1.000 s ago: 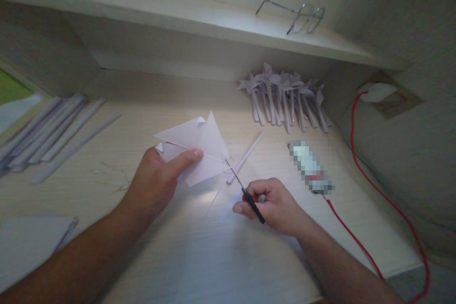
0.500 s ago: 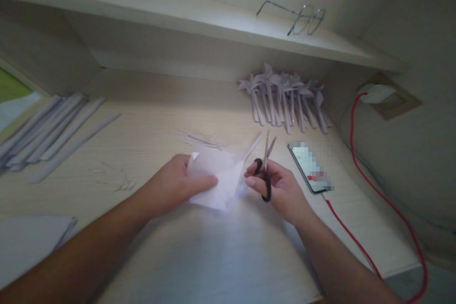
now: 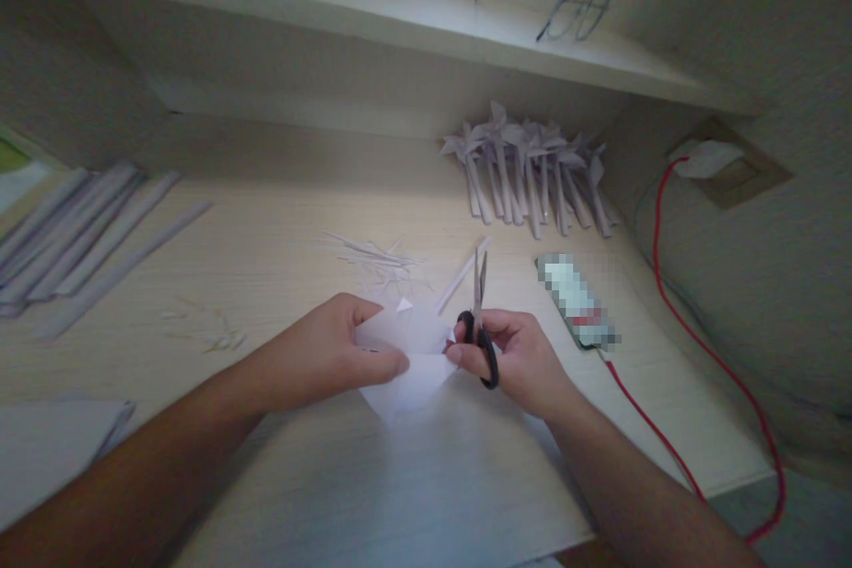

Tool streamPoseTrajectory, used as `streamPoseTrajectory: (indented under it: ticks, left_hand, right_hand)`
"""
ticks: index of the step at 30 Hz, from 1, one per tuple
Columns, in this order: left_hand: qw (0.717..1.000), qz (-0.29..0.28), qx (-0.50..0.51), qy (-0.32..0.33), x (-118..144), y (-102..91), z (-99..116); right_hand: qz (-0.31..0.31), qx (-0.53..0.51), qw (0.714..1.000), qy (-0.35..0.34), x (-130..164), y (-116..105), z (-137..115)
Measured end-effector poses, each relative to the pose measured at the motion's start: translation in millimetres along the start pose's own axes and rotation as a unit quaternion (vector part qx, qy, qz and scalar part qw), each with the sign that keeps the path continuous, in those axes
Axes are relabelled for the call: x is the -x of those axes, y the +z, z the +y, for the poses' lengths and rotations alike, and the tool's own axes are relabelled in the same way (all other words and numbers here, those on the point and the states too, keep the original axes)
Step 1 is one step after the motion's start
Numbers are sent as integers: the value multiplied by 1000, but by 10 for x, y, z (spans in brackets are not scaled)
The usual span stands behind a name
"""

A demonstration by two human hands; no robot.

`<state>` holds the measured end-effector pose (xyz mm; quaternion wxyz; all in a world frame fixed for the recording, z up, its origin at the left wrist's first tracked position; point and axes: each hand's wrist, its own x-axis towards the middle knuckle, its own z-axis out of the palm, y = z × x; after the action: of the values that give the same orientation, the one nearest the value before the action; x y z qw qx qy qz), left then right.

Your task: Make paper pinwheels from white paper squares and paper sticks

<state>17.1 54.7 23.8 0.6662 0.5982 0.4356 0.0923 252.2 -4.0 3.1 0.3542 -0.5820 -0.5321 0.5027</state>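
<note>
A white sheet of paper [image 3: 416, 382], cut and partly folded, is pinched between the thumb and fingers of my left hand [image 3: 339, 351]. My right hand [image 3: 516, 355] has black-handled scissors [image 3: 483, 319] hooked on its fingers, blades pointing away from me and slightly apart. The right thumb and fingertip also touch the paper's right edge. Just beyond the paper lie thin paper strips [image 3: 379, 256] in a loose heap. A wider white strip [image 3: 462, 275] rests on the desk behind the scissors.
Several paper pinwheels [image 3: 532, 169] lie at the back right. Rolled paper sticks [image 3: 86, 231] are stacked at left, above a paper stack [image 3: 53, 453]. A phone [image 3: 576, 302] with a red cable [image 3: 656, 430] lies at right. Glasses [image 3: 565, 9] sit on the shelf [image 3: 333, 13].
The paper has turned in my left hand. My right hand has shifted slightly left, and its fingertips now meet the paper's edge. The scissors' blades are a little closer together.
</note>
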Motion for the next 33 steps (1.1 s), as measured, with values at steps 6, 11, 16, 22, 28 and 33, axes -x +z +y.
streamPoseTrajectory:
  ticks: [6,11,16,22,28,33]
  left_hand:
    - [1000,-19,-10,-7,4,-28,7]
    - [1000,-25,4,0,10,-33,29]
    - [999,-33,16,7,28,-32,14]
    - [1000,-31,-2,4,55,-25,4]
    - [1000,22,12,13,13,-37,-6]
    - [947,161,248,122,-92,58,-32]
  right_hand:
    - [1,-11,1000,3,-21,0,47]
    - [-10,-36,999,-17,-26,-54,85]
    - [-72,-66,994,-53,-10,-103,63]
    - [-45,-37,998,-34,27,-77,2]
    - [-24,-39,999,-21,29,-11,40]
    - [69,-96,993,-5,-29,36,31]
